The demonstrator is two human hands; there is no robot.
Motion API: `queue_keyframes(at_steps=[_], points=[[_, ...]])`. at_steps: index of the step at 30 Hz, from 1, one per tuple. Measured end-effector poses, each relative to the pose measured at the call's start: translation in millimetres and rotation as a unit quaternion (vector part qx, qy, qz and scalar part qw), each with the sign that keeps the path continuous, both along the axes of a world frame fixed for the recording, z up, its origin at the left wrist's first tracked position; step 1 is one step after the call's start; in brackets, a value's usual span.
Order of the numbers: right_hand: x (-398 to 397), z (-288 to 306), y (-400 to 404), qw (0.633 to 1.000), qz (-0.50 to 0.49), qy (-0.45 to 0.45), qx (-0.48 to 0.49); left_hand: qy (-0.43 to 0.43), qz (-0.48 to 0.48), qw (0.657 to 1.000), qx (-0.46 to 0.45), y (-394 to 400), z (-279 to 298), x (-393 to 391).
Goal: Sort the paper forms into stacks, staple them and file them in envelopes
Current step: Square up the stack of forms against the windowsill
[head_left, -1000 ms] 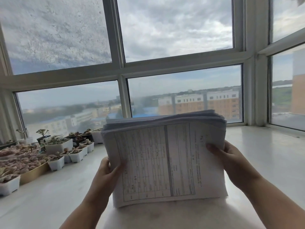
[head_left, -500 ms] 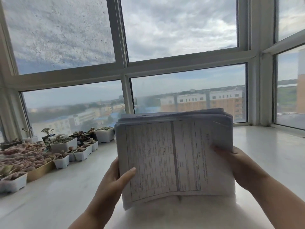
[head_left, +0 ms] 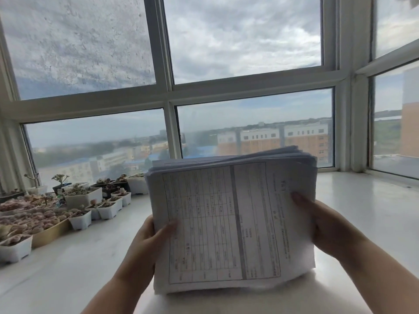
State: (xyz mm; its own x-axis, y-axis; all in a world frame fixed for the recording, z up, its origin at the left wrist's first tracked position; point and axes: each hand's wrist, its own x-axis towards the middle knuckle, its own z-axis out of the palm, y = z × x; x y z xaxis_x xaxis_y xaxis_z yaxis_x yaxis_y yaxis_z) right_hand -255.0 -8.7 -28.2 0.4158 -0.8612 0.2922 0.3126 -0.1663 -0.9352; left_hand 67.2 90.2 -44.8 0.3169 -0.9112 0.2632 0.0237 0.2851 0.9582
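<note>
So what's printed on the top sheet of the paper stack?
A black ruled table grid on white paper, top sheet, with a dark vertical band; head view.

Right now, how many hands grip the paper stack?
2: the left hand holds the paper stack at its left edge, the right hand at its right edge.

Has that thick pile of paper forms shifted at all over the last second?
Cannot tell: the stack of forms sits further right against the window frame, but the camera panned too, and both hands keep gripping it.
</note>
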Motion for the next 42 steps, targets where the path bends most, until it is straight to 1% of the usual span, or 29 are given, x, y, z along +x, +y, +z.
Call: queue_keyframes(at_steps=[2, 3, 4, 5, 6, 7, 8, 9, 10, 11, 12, 13, 15, 16, 17, 18, 20, 22, 25, 27, 32, 34, 36, 37, 40, 42], points=[[-1, 1, 2, 1.0, 0.026, 0.009, 0.005, -0.01, 0.017, 0.999, -0.03, 3, 1, -2], [0, 1, 4, 0.999, 0.023, 0.022, -0.003, -0.033, 0.048, 0.997, -0.056, 4, 1, -5], [3, 1, 5, 0.999, 0.0, 0.033, -0.016, -0.068, 0.096, 0.989, -0.085, 5, 0, -10], [7, 0, 7, 0.998, -0.042, 0.04, -0.033, -0.122, 0.158, 0.973, -0.115, 5, -2, -15], [13, -2, 8, 0.992, -0.099, 0.047, -0.055, -0.195, 0.228, 0.943, -0.143, 7, -3, -20], [20, -3, 9, 0.983, -0.157, 0.058, -0.082, -0.268, 0.281, 0.905, -0.172, 8, -3, -27], [27, -4, 11, 0.972, -0.199, 0.066, -0.104, -0.324, 0.3, 0.875, -0.2, 10, -4, -34], [32, -4, 13, 0.966, -0.222, 0.069, -0.114, -0.358, 0.297, 0.858, -0.218, 10, -4, -41], [34, -4, 13, 0.965, -0.227, 0.062, -0.117, -0.376, 0.29, 0.85, -0.228, 10, -6, -44], [33, -3, 14, 0.969, -0.216, 0.043, -0.109, -0.379, 0.283, 0.85, -0.232, 9, -6, -43], [28, 0, 14, 0.977, -0.191, 0.021, -0.093, -0.362, 0.277, 0.859, -0.233, 7, -5, -39], [21, 3, 13, 0.984, -0.158, 0.003, -0.079, -0.317, 0.27, 0.88, -0.23, 6, -4, -33], [9, 7, 11, 0.995, -0.086, -0.015, -0.055, -0.154, 0.206, 0.944, -0.208, 4, 1, -21], [5, 8, 11, 0.997, -0.051, -0.016, -0.049, -0.083, 0.16, 0.965, -0.19, 4, 3, -15], [3, 8, 10, 0.999, -0.023, -0.016, -0.046, -0.04, 0.127, 0.976, -0.17, 3, 4, -10], [2, 7, 9, 0.999, -0.005, -0.014, -0.041, -0.015, 0.101, 0.983, -0.152, 3, 5, -7], [-1, 6, 6, 1.0, 0.004, 0.005, -0.031, 0.019, 0.036, 0.991, -0.126, 2, 5, -1], [-2, 6, 7, 0.999, 0.015, 0.021, -0.027, 0.035, -0.018, 0.995, -0.089, 2, 3, 7], [-3, 6, 9, 1.0, 0.005, 0.008, -0.015, 0.035, -0.092, 0.995, -0.017, 5, 2, 16], [-2, 6, 12, 1.0, 0.006, -0.008, -0.016, 0.002, -0.138, 0.99, 0.039, 8, 2, 17], [-7, 9, 11, 0.999, 0.005, -0.029, -0.022, -0.043, -0.191, 0.973, 0.12, 10, 1, 17], [-9, 10, 10, 0.999, 0.004, -0.034, -0.022, -0.07, -0.197, 0.966, 0.152, 10, -1, 18], [-9, 10, 10, 0.999, 0.005, -0.034, -0.021, -0.091, -0.173, 0.967, 0.167, 9, -4, 17], [-9, 9, 9, 0.999, 0.004, -0.029, -0.023, -0.109, -0.144, 0.971, 0.16, 8, -6, 15], [-3, 5, 9, 1.0, -0.01, -0.01, -0.023, -0.172, -0.026, 0.98, 0.095, 3, -11, 9], [1, 0, 7, 1.0, -0.01, -0.011, -0.017, -0.203, 0.042, 0.976, 0.068, 1, -13, 7]])
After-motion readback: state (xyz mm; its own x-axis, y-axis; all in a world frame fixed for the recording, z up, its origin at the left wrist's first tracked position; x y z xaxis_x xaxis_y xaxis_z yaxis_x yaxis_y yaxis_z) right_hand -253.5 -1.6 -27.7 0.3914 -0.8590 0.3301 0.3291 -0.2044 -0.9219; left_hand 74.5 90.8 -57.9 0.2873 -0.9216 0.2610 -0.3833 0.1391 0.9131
